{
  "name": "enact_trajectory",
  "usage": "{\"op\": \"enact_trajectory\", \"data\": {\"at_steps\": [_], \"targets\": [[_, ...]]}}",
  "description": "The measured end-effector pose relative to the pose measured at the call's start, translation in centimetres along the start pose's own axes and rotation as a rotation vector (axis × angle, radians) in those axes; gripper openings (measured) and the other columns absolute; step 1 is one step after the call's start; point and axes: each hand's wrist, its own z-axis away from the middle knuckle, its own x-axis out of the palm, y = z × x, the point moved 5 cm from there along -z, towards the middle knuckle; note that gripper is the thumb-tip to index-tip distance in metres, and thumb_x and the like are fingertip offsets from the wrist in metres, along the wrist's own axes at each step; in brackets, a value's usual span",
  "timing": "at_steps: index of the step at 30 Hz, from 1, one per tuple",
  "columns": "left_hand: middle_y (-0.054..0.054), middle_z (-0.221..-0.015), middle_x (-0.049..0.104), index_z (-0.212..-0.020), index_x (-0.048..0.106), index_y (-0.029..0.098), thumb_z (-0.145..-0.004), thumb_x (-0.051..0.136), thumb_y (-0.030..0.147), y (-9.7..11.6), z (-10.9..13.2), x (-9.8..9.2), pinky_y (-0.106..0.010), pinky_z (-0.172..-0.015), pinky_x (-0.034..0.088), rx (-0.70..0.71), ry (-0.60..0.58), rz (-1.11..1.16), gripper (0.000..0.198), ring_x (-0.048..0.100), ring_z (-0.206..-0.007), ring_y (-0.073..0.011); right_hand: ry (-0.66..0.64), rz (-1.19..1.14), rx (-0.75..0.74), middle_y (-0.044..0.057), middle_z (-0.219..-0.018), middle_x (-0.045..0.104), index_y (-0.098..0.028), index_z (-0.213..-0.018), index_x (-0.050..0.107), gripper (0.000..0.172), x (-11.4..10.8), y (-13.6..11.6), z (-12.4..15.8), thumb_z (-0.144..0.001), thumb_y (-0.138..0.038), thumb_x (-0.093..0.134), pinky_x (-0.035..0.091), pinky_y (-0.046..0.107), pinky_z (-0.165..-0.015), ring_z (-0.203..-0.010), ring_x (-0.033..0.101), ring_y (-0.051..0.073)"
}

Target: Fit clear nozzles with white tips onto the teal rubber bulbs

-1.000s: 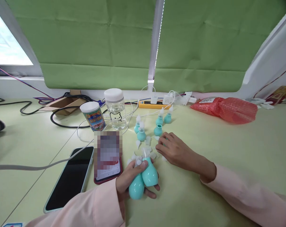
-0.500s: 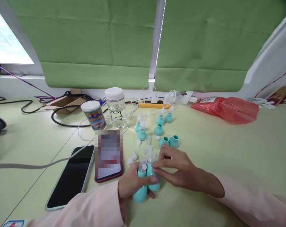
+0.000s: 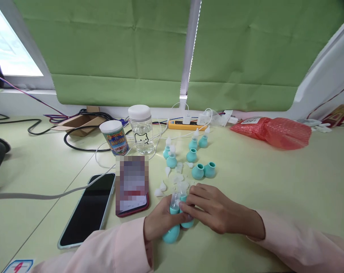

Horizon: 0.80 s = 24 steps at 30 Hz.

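Note:
My left hand (image 3: 160,222) is closed around two teal rubber bulbs (image 3: 172,232) low in the middle of the pale green table (image 3: 274,182). My right hand (image 3: 212,208) pinches at the neck of one of them, by a clear tip (image 3: 175,199). Several loose clear tips (image 3: 177,177) lie just beyond my fingers. Further back stand more teal bulbs (image 3: 203,170), some with tips fitted (image 3: 171,159).
Two phones (image 3: 88,210) (image 3: 132,185) lie to the left, one on a white cable. A tin (image 3: 115,137) and a clear jar (image 3: 141,129) stand behind them. A power strip (image 3: 186,125), black cables, a cardboard tray (image 3: 75,123) and a red bag (image 3: 271,131) line the back edge.
My right hand came back from the standing bulbs to the pair in my left hand and now pinches at a bulb's neck. Two open bulbs it covered now show.

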Motion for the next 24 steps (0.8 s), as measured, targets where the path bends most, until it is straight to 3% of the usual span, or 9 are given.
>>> {"op": "enact_trajectory", "data": {"at_steps": [4, 9, 12, 16, 18, 21, 24], "targets": [[0.003, -0.06, 0.05, -0.068, 0.053, 0.013, -0.058, 0.07, 0.022, 0.8, 0.1, 0.3, -0.022, -0.055, 0.037, 0.068, 0.002, -0.069, 0.021, 0.045, -0.056, -0.0097, -0.069, 0.053, -0.012, 0.006, -0.062, 0.049, -0.01, -0.078, 0.056, 0.025, 0.1, -0.2, -0.2, -0.083, -0.007, 0.031, 0.034, 0.028, -0.051, -0.059, 0.042, 0.015], [0.003, -0.061, 0.05, -0.067, 0.052, 0.013, -0.058, 0.07, 0.022, 0.8, 0.0, 0.3, -0.022, -0.056, 0.038, 0.063, -0.01, -0.08, 0.022, 0.046, -0.057, -0.0097, -0.052, 0.075, -0.058, 0.007, -0.064, 0.048, -0.009, -0.077, 0.054, 0.024, 1.3, -0.1, 0.2, -0.084, -0.008, 0.03, 0.035, 0.03, -0.053, -0.063, 0.041, 0.017], [0.003, -0.058, 0.051, -0.066, 0.051, 0.013, -0.057, 0.071, 0.025, 0.4, 0.0, 0.1, -0.021, -0.053, 0.039, -0.006, -0.035, -0.069, 0.025, 0.047, -0.054, -0.009, -0.046, -0.129, 0.098, 0.006, -0.068, 0.047, -0.013, -0.075, 0.048, 0.019, 1.6, 0.8, 0.2, -0.085, -0.01, 0.032, 0.037, 0.029, -0.057, -0.067, 0.039, 0.016], [0.002, -0.055, 0.052, -0.068, 0.05, 0.013, -0.055, 0.071, 0.029, -0.2, -0.1, -0.3, -0.023, -0.048, 0.041, -0.108, -0.03, -0.033, 0.03, 0.05, -0.048, -0.0097, -0.007, -0.597, 0.405, 0.003, -0.074, 0.045, -0.017, -0.077, 0.04, 0.011, 0.6, 2.8, 0.2, -0.087, -0.015, 0.034, 0.04, 0.026, -0.064, -0.071, 0.04, 0.012], [0.002, -0.056, 0.053, -0.073, 0.049, 0.014, -0.055, 0.071, 0.029, -0.2, -0.2, -0.5, -0.024, -0.046, 0.042, -0.106, -0.005, -0.014, 0.032, 0.052, -0.047, -0.0112, 0.001, -0.667, 0.473, 0.001, -0.074, 0.044, -0.018, -0.077, 0.038, 0.012, -0.1, 3.7, 0.3, -0.088, -0.016, 0.033, 0.039, 0.025, -0.065, -0.07, 0.04, 0.011], [0.001, -0.061, 0.055, -0.078, 0.048, 0.014, -0.05, 0.073, 0.018, 0.2, -0.1, -0.9, -0.024, -0.048, 0.044, -0.045, 0.064, -0.032, 0.037, 0.053, -0.051, -0.012, -0.018, -0.417, 0.442, 0.003, -0.074, 0.047, -0.017, -0.077, 0.042, 0.011, -0.3, 5.1, 0.6, -0.087, -0.017, 0.036, 0.037, 0.029, -0.067, -0.072, 0.039, 0.014], [-0.001, -0.065, 0.058, -0.075, 0.051, 0.013, -0.048, 0.071, 0.012, 0.5, 0.0, -0.8, -0.023, -0.051, 0.044, -0.021, 0.086, -0.044, 0.033, 0.053, -0.056, -0.0127, -0.14, -0.009, 0.377, 0.007, -0.073, 0.048, -0.014, -0.074, 0.049, 0.016, 1.3, 6.3, 1.4, -0.085, -0.015, 0.037, 0.035, 0.032, -0.063, -0.073, 0.038, 0.018]]}}
